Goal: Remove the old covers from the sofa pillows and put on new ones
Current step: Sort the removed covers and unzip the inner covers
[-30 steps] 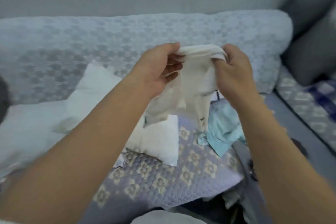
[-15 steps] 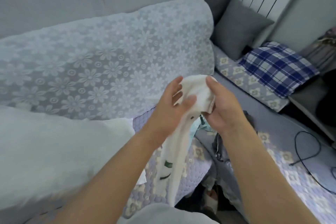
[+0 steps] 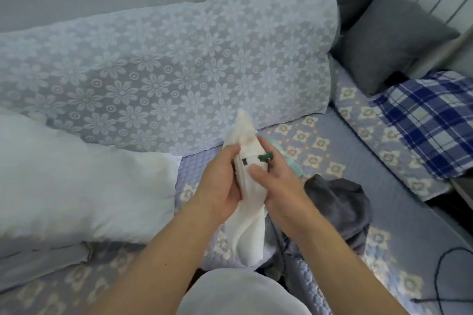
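A white pillow cover (image 3: 247,140) with small green marks is bunched between both hands above the sofa seat, its tail hanging down to my lap. My left hand (image 3: 221,179) grips it from the left. From the right, my right hand (image 3: 279,181) grips it with the thumb across the cloth. A bare white pillow insert (image 3: 84,184) lies on the seat to the left. A dark grey cover (image 3: 340,204) lies crumpled just right of my right wrist. A bit of light blue cloth (image 3: 294,166) peeks out behind my right hand.
The sofa back (image 3: 166,69) carries a lace flower throw. On the corner section at right stand a grey cushion (image 3: 391,38) and a blue plaid pillow (image 3: 430,123). A black cable (image 3: 445,273) lies at the lower right. The seat has a quilted cover (image 3: 320,140).
The view has swung down and right. Both hands have lowered and drawn together, and the white cover went from spread between them to a tight narrow bundle.
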`<state>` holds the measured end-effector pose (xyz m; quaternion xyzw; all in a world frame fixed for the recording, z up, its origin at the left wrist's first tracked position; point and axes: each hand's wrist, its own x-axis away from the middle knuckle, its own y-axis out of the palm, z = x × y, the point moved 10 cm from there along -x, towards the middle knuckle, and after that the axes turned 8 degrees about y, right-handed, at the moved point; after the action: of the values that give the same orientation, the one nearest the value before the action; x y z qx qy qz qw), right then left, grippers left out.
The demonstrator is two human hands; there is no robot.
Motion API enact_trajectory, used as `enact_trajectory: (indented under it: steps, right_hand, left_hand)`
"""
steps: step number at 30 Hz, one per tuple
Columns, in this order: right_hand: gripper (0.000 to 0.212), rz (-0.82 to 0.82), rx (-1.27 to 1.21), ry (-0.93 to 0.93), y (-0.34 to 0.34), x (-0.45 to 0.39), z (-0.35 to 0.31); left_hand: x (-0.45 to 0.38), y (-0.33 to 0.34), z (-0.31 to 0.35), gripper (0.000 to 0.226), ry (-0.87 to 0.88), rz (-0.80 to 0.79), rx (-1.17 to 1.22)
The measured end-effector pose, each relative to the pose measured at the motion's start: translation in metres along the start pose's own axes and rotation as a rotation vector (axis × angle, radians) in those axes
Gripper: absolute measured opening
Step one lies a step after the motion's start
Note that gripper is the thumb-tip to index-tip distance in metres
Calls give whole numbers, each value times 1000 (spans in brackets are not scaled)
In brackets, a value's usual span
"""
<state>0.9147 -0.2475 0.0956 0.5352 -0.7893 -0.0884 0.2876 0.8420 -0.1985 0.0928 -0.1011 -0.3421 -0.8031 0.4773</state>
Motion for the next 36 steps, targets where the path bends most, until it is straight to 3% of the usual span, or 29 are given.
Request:
enact_trajectory:
  steps: [3,9,16,23,26,32,34,36]
  right_hand:
    - [70,52,247,8,-13,-7,7]
    - [14,300,462,-65,-31,-11,-6]
    - [19,689,228,-13,-92,-20,-15]
    - [16,783,114,-122,-101,-18,-65]
    - [9,814,121,-194,-91,-9,-79]
    - [11,909,163,-317,-72,20,-96]
    - [12,914,212,-312,-67,14,-96]
    - [17,888,340,-272,-60,-3,-89]
  left_hand:
    - [2,0,-10,35,25,55,-87]
    - [3,-18,8,37,123,102,-327]
    - [-18,-71,26,29,128,301,-103]
    - [-54,-106,105,24,310,410,135]
    - [-67,-107,126,21,344,328,108]
    - [-103,-126,113,30,285,271,-130]
    - [-120,-123,97,39,172,185,-350]
    - [-125,-110,80,50,59,30,-730]
